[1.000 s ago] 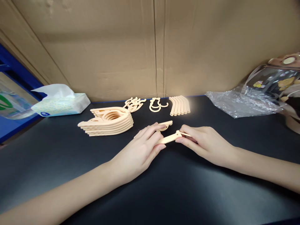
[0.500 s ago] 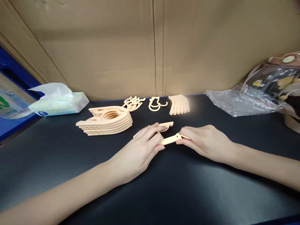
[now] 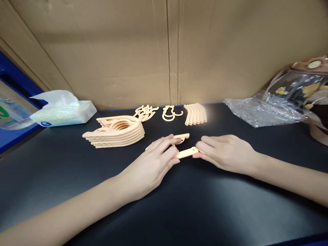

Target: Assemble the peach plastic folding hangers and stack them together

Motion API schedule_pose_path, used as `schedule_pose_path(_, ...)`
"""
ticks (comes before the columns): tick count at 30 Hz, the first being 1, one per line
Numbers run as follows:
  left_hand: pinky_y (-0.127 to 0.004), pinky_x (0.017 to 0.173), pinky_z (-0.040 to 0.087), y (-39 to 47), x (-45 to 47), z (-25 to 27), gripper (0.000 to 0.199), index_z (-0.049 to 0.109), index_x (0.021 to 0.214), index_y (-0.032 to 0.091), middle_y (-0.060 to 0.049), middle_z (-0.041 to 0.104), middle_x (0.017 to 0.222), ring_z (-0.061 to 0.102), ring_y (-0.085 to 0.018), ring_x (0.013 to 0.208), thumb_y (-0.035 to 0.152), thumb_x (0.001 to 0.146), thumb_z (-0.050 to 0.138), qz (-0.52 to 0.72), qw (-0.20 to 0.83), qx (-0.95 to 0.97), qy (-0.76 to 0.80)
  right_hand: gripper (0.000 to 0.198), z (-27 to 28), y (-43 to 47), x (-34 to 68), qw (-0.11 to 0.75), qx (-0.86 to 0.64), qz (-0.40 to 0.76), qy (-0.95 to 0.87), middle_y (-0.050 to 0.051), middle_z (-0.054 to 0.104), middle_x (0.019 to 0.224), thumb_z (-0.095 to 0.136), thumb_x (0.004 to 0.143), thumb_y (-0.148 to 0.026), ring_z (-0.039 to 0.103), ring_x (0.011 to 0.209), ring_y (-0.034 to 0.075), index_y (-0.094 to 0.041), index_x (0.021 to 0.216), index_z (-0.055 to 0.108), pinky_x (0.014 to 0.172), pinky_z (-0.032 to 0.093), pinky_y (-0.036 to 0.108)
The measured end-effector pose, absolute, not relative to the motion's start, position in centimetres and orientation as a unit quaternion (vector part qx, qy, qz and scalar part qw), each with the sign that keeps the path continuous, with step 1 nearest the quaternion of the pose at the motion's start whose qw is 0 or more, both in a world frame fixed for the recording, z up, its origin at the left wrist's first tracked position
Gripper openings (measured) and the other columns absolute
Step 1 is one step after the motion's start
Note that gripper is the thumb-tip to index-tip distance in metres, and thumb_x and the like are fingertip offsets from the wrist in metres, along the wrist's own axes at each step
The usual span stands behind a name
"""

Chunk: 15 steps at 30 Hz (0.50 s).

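Observation:
My left hand (image 3: 153,160) is closed around a peach plastic hanger body (image 3: 188,152), whose near arm and far arm stick out to the right of the fingers. Most of that piece is hidden under the hand. At the tip of the near arm, my right hand (image 3: 222,152) pinches a thin peach strip (image 3: 201,150), mostly covered by the fingers. Strip and arm tip meet there; whether they are joined I cannot tell. Beyond my left hand lies a stack of similar hanger bodies (image 3: 118,133).
Behind the hands are loose hanger hooks (image 3: 147,112), more hooks (image 3: 169,114) and a row of curved strips (image 3: 196,114). A tissue pack (image 3: 64,111) stands left. Clear plastic wrap (image 3: 258,111) and a transparent bag (image 3: 294,85) sit right. Cardboard (image 3: 115,51) walls the back of the black table (image 3: 179,212).
My right hand's fingers have shifted slightly at the hanger arm's tip, and less of the strip shows. My left hand keeps its hold in nearly the same place.

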<state>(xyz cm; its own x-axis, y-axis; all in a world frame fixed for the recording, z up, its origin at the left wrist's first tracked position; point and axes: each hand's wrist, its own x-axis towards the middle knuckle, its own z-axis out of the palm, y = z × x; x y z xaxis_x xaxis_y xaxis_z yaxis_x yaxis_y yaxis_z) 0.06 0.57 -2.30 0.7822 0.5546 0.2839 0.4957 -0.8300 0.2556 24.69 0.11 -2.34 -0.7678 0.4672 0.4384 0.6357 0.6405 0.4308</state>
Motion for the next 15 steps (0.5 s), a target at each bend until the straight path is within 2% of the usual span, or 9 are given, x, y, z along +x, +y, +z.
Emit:
schedule_pose_path(8, -0.041, 0.112, 0.035, 0.51, 0.06, -2.29, 0.034, 0.047, 0.129, 0.012, -0.012, 0.046, 0.139, 0.033, -0.022, 0.137, 0.023, 0.101, 0.032, 0.158, 0.077, 0.944, 0.278, 0.04, -2.05, 0.0, 24.69, 0.147, -0.283, -0.326, -0.89, -0.003, 0.05, 0.058, 0.031, 0.101, -0.034, 0.045, 0.045, 0.011, -0.019, 0.07, 0.052, 0.049, 0.028, 0.028)
schedule_pose_path(15, -0.042, 0.111, 0.036, 0.56, 0.09, -2.26, 0.029, 0.053, 0.117, 0.014, -0.01, 0.048, 0.138, 0.033, -0.022, 0.137, 0.025, 0.101, 0.03, 0.154, 0.069, 0.945, 0.279, 0.04, -2.11, -0.12, 24.66, 0.147, -0.326, -0.227, -0.906, -0.003, 0.051, 0.061, 0.032, 0.1, -0.036, 0.05, 0.049, 0.01, -0.019, 0.071, 0.053, 0.046, 0.024, 0.027)
